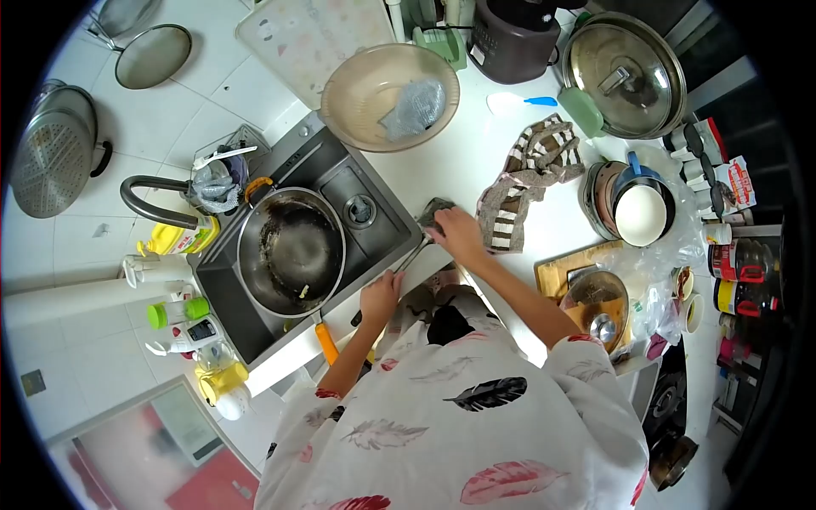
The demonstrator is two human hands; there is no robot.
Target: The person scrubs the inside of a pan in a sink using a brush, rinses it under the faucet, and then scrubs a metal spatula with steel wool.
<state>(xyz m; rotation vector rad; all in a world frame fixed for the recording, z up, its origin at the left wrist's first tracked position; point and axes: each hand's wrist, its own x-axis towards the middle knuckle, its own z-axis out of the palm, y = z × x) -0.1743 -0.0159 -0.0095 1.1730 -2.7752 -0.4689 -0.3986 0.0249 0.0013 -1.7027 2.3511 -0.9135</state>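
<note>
Slender metal kitchen utensil (414, 253) spanned by two hands at the sink's edge

At far left, a dark grey, curved tap (157, 204) arches from the wall side toward a dark grey, rectangular sink (223, 289). In the sink stands a round, dark-bottomed pan (291, 251) with a pale metal rim; its orange handle (325, 342) points toward the person. Behind the sink's right-hand end sits a round, beige plastic basin (350, 115) containing a crumpled, translucent plastic bag (416, 109).

Next come the hands. The left hand (382, 297), nearer the pan, is closed in a fist around the utensil, whose black end (357, 319) shows beneath it. The utensil lies between the two hands, just off the sink's front corner; its long axis runs obliquely, from the left fist forward and rightward to the right hand (459, 235). From the left hand, the far end is thus ahead and to the right. The right hand's fingers are drawn in narrowly over a dark grey, rough-textured clump (436, 211); whether this is a scrubber or the utensil's head, I cannot tell from here.

Farther right, a brown-and-white striped cloth (535, 161) lies rumpled on the white counter (472, 174). Nearer the person, a domed glass lid (595, 297) rests on a wooden board (557, 270).
</note>
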